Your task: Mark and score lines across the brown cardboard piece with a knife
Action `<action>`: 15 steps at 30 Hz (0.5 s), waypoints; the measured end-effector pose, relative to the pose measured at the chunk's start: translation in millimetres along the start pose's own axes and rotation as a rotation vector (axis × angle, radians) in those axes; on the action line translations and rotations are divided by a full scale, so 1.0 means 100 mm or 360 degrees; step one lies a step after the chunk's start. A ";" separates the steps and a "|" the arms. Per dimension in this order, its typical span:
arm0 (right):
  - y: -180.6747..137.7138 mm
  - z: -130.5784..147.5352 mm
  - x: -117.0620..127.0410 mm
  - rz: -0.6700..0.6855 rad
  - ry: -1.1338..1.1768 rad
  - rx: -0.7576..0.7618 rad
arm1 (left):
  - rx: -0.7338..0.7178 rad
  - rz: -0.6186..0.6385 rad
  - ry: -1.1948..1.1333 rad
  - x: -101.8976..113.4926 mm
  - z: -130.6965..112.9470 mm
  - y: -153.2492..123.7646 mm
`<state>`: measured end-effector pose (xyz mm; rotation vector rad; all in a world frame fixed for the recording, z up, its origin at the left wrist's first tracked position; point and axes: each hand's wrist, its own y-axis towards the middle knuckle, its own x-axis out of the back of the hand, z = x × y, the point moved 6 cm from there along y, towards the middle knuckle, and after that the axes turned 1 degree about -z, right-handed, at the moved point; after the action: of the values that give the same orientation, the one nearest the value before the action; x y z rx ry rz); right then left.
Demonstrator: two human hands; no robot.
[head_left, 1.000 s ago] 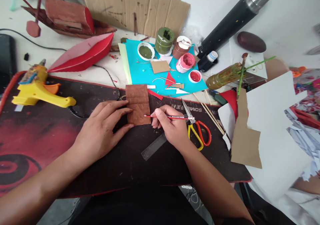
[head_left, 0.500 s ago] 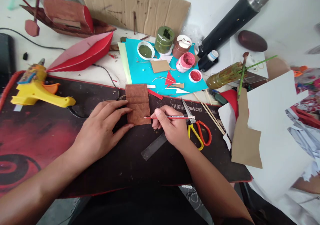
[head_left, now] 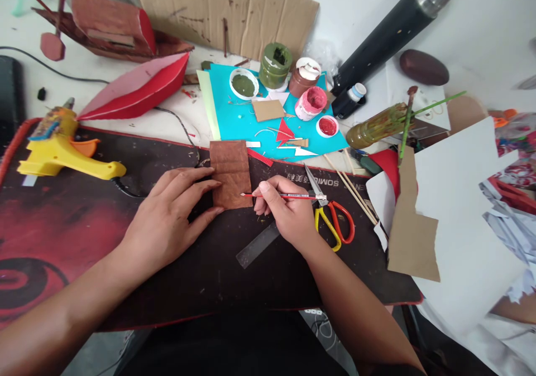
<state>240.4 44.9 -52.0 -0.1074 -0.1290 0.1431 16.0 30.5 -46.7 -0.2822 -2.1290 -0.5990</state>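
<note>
A brown-painted rectangular piece (head_left: 230, 169), creased across its middle, lies on the dark mat. My left hand (head_left: 171, 211) rests at its left edge, fingers spread and fingertips touching it. Between the fingers of my right hand (head_left: 287, 208) is a thin red pencil (head_left: 288, 196), its tip over the lower right part of the brown piece. Partly under my right hand lies a clear ruler (head_left: 257, 245). Just right of that hand are scissors (head_left: 334, 220) with one yellow and one red handle.
A yellow glue gun (head_left: 71, 153) lies at left, near a red paper boat shape (head_left: 138, 88) and a brown model boat (head_left: 111, 27). Paint pots, including a green one (head_left: 275, 66), stand on blue paper (head_left: 228, 125). Cut cardboard (head_left: 412, 242) and a black flask (head_left: 377, 33) are at right.
</note>
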 end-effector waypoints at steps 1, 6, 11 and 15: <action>0.00 0.01 0.00 0.0001 0.0007 0.0006 | -0.0009 0.0002 0.0007 0.00 0.00 0.00; 0.00 0.00 -0.01 0.0004 -0.0006 -0.0005 | -0.0016 0.0015 0.0024 0.00 -0.01 0.00; 0.00 -0.01 0.00 -0.0002 -0.0011 -0.0010 | 0.0015 0.0007 0.0011 -0.01 0.00 0.00; 0.00 0.00 0.00 -0.0004 -0.0016 -0.0010 | -0.0011 0.0012 0.0037 0.00 -0.01 0.00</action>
<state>240.4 44.8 -52.3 -0.1127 -0.1394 0.1410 17.2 30.2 -46.3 -0.2859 -2.1032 -0.6026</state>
